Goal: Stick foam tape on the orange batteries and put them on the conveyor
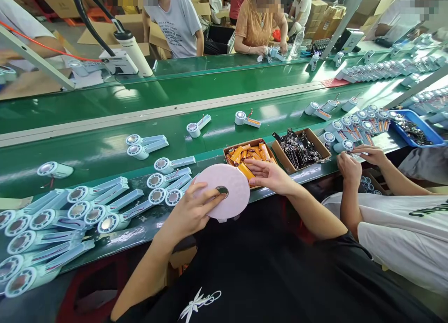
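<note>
My left hand (187, 211) grips a flat round roll of pale pinkish-white tape (231, 204), its fingers lying across the face to the dark core hole. Close beside the roll's right edge, my right hand (273, 177) holds an orange wrapped battery (246, 172) between thumb and fingers. Just behind that battery, a cardboard box of orange batteries (261, 150) sits at the bench edge. Light-blue fan housings with handles (164, 195) lie in rows to the left of my hands.
Right of the batteries stands a box of black circuit boards (297, 148). A co-worker's hands (353, 164) handle a blue housing farther right, near a blue tray (425, 136). Green conveyor belts (224, 89) run behind, carrying scattered housings. People sit across the line.
</note>
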